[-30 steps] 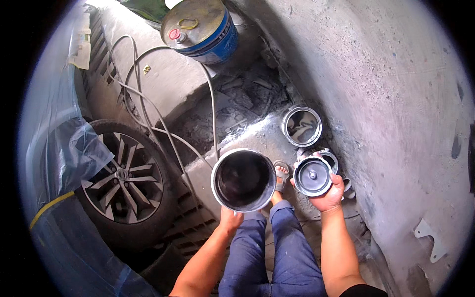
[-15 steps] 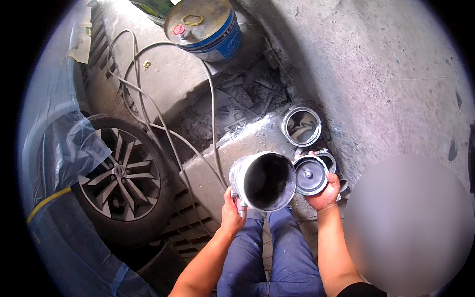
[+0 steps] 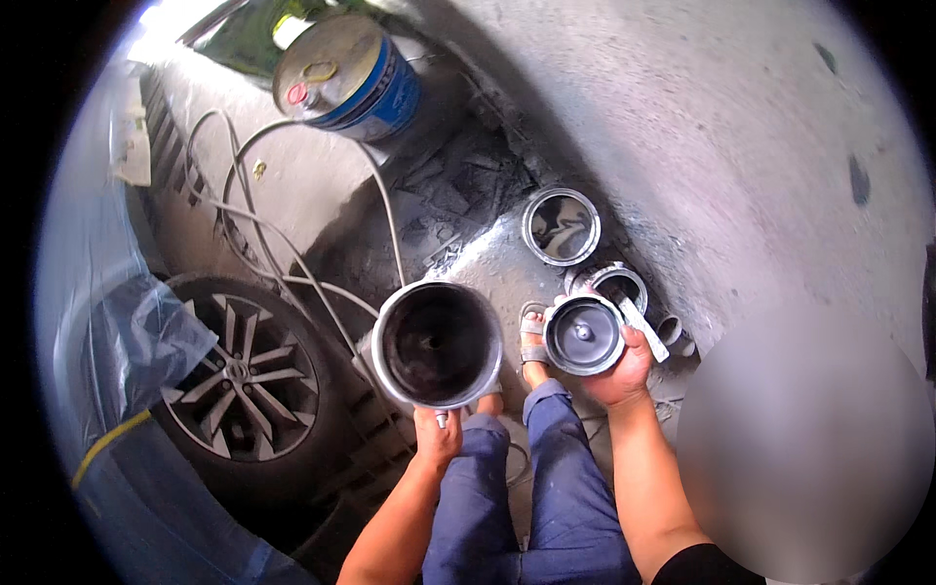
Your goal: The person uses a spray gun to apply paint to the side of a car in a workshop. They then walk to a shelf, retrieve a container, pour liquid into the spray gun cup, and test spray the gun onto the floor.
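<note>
My left hand (image 3: 438, 437) grips a paint spray gun (image 3: 442, 419) from below, mostly hidden under its large round metal cup. The open cup (image 3: 437, 343) faces up at me, its inside dark and wet-looking. In my right hand (image 3: 624, 372) is the round cup lid (image 3: 570, 348), grey with a small knob in its middle, held by the rim to the right of the cup and apart from it. Just beyond the lid stands a small open can (image 3: 638, 290), with a pale flat strip (image 3: 643, 327) slanting beside my right fingers.
Farther off is an open tin (image 3: 562, 227) of dark and whitish liquid. A blue metal drum (image 3: 385, 97) stands at the back. A grey hose (image 3: 388, 219) loops over the concrete. On the left are a car wheel (image 3: 237, 370) and plastic sheeting (image 3: 127, 322).
The spray gun with its cup has moved left, away from the lid, and the cup's mouth now faces me more squarely. The lid has shifted slightly left. The whole view has shifted too.
</note>
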Motion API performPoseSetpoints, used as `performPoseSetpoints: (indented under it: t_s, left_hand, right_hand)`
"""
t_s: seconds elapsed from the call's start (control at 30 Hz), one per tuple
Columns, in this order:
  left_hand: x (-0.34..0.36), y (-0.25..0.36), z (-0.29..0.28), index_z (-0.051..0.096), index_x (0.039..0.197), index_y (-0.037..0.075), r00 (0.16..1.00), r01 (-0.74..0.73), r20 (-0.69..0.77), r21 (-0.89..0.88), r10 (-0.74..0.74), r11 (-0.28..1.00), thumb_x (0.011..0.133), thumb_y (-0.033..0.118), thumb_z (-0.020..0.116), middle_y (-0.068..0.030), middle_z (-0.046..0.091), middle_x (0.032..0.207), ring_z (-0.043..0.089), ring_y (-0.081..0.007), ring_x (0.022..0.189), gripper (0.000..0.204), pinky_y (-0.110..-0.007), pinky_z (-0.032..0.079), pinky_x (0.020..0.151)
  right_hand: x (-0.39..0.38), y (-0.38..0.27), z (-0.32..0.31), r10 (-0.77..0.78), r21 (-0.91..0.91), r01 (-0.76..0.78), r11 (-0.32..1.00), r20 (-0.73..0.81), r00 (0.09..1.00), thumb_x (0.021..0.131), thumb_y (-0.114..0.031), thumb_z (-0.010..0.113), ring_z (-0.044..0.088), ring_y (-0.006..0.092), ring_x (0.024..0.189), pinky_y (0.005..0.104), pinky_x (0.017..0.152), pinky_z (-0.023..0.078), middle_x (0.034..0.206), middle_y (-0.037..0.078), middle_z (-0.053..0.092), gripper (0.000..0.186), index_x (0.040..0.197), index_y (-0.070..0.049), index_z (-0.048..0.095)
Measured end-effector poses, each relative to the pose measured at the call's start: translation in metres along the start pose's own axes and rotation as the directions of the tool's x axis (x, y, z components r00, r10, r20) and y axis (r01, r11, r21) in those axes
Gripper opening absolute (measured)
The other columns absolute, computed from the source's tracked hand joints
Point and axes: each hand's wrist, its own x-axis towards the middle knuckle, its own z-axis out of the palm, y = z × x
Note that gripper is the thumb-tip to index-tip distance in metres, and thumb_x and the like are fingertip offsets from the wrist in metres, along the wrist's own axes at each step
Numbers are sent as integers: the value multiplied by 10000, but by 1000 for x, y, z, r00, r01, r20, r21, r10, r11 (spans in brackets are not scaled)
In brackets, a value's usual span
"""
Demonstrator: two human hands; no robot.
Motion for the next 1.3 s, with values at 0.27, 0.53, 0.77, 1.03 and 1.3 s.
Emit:
performPoseSetpoints:
  t_s: [0.27,0.53,0.77,1.03,1.3]
  left_hand:
    - [12,40,-14,565,787,27,936,5,351,-6,-3,1000,901,220,549,23,479,603,433,-70,543,225,-255,347,498]
    - [-35,92,23,619,816,-3,688,-7,725,-41,35,999,877,147,550,8,467,581,434,-70,549,176,-250,362,508]
    - [-131,110,76,578,881,0,335,-225,930,-76,150,971,892,189,533,20,494,672,431,-54,610,195,-233,347,533]
    - [-312,89,162,585,826,39,332,-511,943,166,15,844,872,199,594,46,491,632,430,-47,570,167,-235,330,505]
    - [-481,6,267,568,938,25,-47,-728,977,109,-209,677,885,133,621,24,525,740,481,-94,679,132,-255,376,602]
  right_hand:
    - [-71,30,-33,-167,313,170,934,-34,985,831,-305,540,495,287,1178,447,1043,335,1254,151,539,516,1242,3,487]
    - [-183,68,-53,-317,362,337,869,-115,941,766,-275,613,483,264,1184,412,1038,346,1275,124,519,623,1309,-22,440]
    - [-289,98,-115,-557,538,507,673,-81,826,758,-225,588,534,270,1129,421,1006,386,1238,149,542,607,1296,4,423]
    - [-457,138,-267,-631,471,680,562,-288,721,847,-287,581,503,218,1145,414,952,389,1243,90,539,538,1309,-52,436]
    - [-725,290,-494,-432,255,894,367,-805,407,859,-262,608,549,175,1021,372,857,432,1126,38,566,444,1256,-112,475]
